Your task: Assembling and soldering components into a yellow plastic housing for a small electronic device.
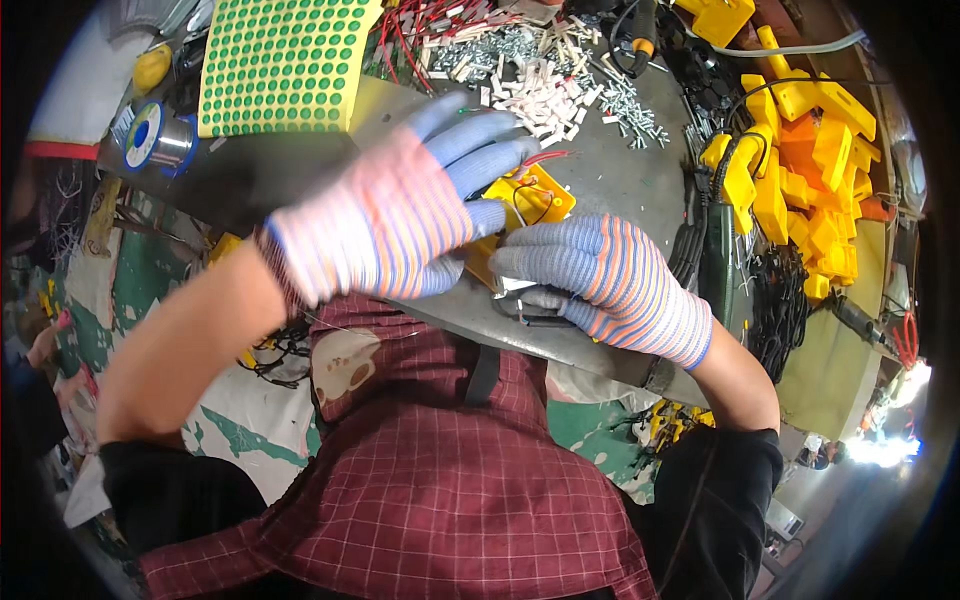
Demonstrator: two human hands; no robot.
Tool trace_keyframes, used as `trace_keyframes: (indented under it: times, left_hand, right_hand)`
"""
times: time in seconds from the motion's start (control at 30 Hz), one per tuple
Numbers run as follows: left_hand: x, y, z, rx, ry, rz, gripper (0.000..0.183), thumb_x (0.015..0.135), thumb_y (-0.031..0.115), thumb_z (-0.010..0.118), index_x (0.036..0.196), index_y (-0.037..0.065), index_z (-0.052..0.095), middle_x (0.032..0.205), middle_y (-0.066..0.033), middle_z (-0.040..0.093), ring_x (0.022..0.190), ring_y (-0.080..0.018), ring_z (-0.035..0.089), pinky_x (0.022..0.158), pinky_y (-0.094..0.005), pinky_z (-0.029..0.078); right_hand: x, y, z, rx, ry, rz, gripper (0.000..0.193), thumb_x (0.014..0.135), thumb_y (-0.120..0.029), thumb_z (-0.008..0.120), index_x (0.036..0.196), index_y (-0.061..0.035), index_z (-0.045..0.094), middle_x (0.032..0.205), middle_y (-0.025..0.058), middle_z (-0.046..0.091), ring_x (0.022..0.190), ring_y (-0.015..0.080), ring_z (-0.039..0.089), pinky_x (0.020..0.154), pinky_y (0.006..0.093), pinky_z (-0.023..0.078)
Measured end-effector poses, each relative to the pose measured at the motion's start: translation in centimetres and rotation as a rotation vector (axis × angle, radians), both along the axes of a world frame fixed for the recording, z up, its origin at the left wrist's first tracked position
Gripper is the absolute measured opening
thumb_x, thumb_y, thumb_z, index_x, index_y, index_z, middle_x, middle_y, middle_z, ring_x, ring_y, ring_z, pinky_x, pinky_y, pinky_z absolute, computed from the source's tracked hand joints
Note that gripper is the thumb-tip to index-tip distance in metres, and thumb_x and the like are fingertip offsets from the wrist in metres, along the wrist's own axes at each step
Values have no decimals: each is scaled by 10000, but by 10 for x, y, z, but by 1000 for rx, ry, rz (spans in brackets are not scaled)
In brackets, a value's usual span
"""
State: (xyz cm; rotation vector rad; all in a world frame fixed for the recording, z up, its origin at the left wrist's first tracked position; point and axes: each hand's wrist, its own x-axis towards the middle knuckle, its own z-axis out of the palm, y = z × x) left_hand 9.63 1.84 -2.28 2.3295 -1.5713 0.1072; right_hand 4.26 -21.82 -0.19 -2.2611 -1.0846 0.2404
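A small yellow plastic casing (545, 196) with thin red and dark wires lies at the near part of the grey tabletop, partly covered by my hands. My left hand (395, 205), in a striped glove with blue-grey fingers, reaches over its left side. The fingers are stretched and apart, and the back of the hand is blurred by motion. My right hand (610, 280), gloved the same way, has its fingers curled round the casing's near right end. A small white piece (515, 284) shows under those fingertips; their exact grip is hidden.
Heaps of white connectors (545, 95) and silver screws (630, 115) lie beyond my hands. A sheet of green round stickers (285, 65) and a solder spool (160, 140) are far left. Yellow casings (825, 200) pile up at right, near black cables (780, 320). A soldering iron (640, 45) lies behind.
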Motion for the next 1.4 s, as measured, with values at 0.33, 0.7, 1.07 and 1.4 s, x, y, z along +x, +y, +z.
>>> trace_keyframes:
  times: [0.33,0.7,1.07,1.4]
  left_hand:
    - [-83,-2,-21,-384,279,492,507,736,414,736,1091,79,599,1410,-215,425,1357,-466,316,1118,-599,243]
    - [-87,-12,-40,-461,227,524,405,699,253,778,1047,129,612,1411,-183,444,1372,-474,310,1115,-566,293]
    - [-86,-15,-44,-505,213,546,401,611,226,797,985,184,658,1378,-164,457,1322,-449,342,1092,-570,311]
    - [-83,-12,-43,-361,173,523,366,631,225,819,963,162,676,1360,-162,493,1304,-445,371,1084,-555,341]
  right_hand:
    - [-4,2,29,-18,116,-116,486,788,-197,734,1251,-161,591,1025,110,692,904,341,662,732,438,541]
    - [-46,-9,7,329,-134,-547,609,635,-122,796,1198,-43,578,1095,139,636,1006,354,611,877,415,495]
    - [-30,7,6,-55,-362,-276,390,703,-316,731,1043,-137,663,991,40,627,997,291,587,868,445,451]
    - [-10,-2,0,-109,-313,-3,308,761,-256,606,1047,-162,674,998,19,628,1001,250,586,886,421,438]
